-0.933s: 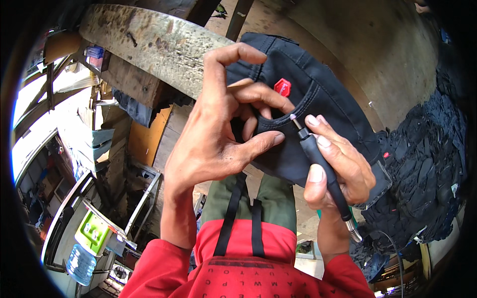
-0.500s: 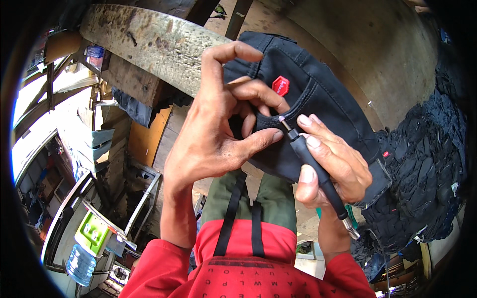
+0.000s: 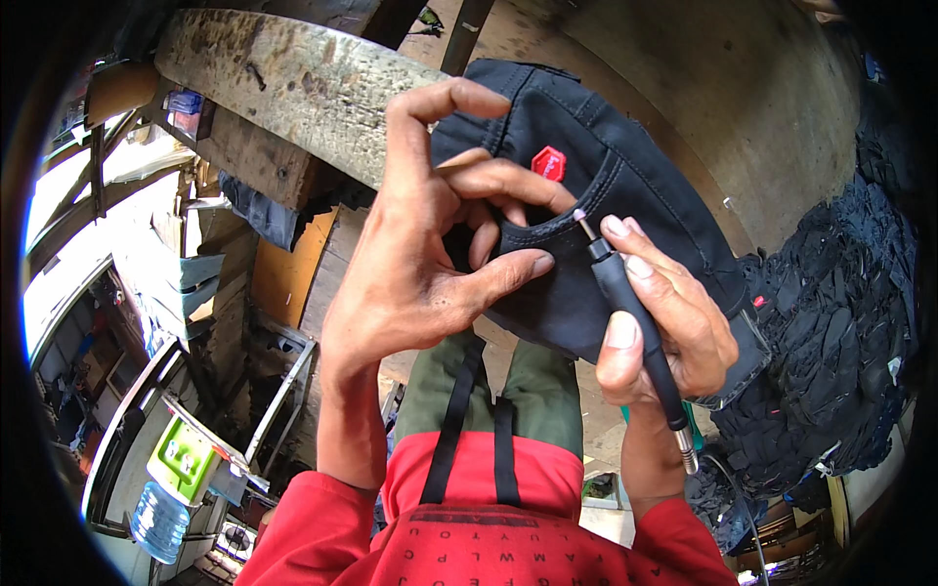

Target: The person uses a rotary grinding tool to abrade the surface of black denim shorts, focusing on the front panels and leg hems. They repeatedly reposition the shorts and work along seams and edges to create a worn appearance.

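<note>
2 hands mid-frame: left hand (image 3: 410,264) pinches black cap (image 3: 625,195) seam, right hand (image 3: 674,322) grip shut round black pen tool (image 3: 630,313), tip at seam

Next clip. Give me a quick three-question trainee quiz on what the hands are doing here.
1. Which hand holds the black pen-like tool?
2. True or false: the tool's metal tip points at the seam of the black cap.
3. What colour is the small badge on the cap: A green, B red, C white?

Key: 1. The right hand; the left hand pinches the cap. 2. True. 3. B.
</note>
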{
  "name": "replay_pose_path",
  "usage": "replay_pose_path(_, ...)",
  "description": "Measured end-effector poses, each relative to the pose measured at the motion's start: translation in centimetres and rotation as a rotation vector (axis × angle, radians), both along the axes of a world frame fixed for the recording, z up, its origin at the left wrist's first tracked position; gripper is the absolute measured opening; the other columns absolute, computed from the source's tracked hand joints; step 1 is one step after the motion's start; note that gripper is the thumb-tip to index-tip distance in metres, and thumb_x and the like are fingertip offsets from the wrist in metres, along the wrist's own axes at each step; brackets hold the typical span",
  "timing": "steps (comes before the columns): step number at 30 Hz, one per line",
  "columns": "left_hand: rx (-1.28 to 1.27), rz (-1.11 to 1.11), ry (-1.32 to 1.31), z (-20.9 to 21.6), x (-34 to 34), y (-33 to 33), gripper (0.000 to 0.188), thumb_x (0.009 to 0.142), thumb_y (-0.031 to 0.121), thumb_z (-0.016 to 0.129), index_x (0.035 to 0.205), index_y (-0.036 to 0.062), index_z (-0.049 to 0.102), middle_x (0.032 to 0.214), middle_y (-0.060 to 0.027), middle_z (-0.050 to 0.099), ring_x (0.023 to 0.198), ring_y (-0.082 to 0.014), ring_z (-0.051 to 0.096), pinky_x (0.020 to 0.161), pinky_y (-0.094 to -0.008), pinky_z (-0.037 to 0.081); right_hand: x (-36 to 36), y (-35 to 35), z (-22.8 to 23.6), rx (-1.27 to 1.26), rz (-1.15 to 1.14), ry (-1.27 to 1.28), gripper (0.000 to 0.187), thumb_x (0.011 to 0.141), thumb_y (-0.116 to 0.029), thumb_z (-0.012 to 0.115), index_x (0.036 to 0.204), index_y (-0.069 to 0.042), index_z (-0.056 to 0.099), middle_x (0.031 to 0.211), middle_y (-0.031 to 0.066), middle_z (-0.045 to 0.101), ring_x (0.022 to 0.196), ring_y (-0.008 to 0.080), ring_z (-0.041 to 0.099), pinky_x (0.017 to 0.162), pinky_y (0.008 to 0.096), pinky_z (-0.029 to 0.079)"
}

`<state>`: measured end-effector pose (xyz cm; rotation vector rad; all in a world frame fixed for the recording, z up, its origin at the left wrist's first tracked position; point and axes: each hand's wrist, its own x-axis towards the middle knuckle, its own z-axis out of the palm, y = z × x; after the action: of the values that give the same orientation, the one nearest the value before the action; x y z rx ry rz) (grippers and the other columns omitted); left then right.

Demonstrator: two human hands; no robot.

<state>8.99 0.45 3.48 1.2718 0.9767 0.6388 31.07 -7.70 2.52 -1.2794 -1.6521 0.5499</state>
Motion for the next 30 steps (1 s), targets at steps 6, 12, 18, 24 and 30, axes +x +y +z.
replay_pose_path(6,0.044,-0.010,0.006,-0.2,-0.1,-0.1,0.104,0.082,-0.009,0.092,0.156,0.0131,0.023,0.121,-0.0184,0.080,0.087,-0.0097,0.063,0.067,-0.0181,0.043,0.0,0.0,-0.1,-0.014,-0.009,0.004,0.035,0.094,-0.009,0.061,0.121,0.013,0.064,0.109,0.0395,0.076,0.103,0.0465,0.080,0.096,0.0563,0.066)
replay_pose_path(12,0.048,-0.010,0.007,-0.3,-0.1,-0.1,0.104,0.082,-0.009,0.092,0.157,0.0129,0.023,0.121,-0.0178,0.080,0.087,-0.0099,0.062,0.067,-0.0181,0.042,0.1,0.1,-0.2,-0.007,-0.003,0.009,0.035,0.094,-0.010,0.062,0.121,0.012,0.064,0.109,0.0390,0.076,0.103,0.0466,0.080,0.096,0.0572,0.066)
replay_pose_path(18,0.008,0.014,-0.002,0.1,0.0,0.0,0.104,0.081,-0.008,0.092,0.157,0.0124,0.024,0.121,-0.0184,0.079,0.088,-0.0100,0.062,0.067,-0.0185,0.043,0.1,0.2,0.1,-0.003,0.037,-0.007,0.033,0.094,-0.011,0.062,0.118,0.011,0.065,0.104,0.0380,0.076,0.101,0.0476,0.080,0.094,0.0588,0.067)
replay_pose_path(24,0.067,0.073,-0.069,-0.4,-0.1,-0.5,0.101,0.083,-0.004,0.092,0.158,0.0123,0.026,0.131,-0.0225,0.075,0.098,-0.0148,0.065,0.074,-0.0221,0.050,1.2,-0.9,-0.4,0.079,0.100,0.109,0.042,0.104,-0.020,0.057,0.131,0.012,0.056,0.110,0.0400,0.074,0.106,0.0507,0.078,0.094,0.0613,0.066)
replay_pose_path(30,0.432,0.378,0.572,1.9,-1.8,-2.1,0.086,0.091,0.032,0.091,0.157,0.0026,0.045,0.156,-0.0223,0.057,0.140,-0.0346,0.056,0.119,-0.0476,0.043,3.9,-6.0,0.1,-0.027,-0.499,0.273,0.038,0.120,-0.022,0.042,0.139,0.008,0.057,0.129,0.0323,0.070,0.119,0.0443,0.073,0.113,0.0567,0.056)
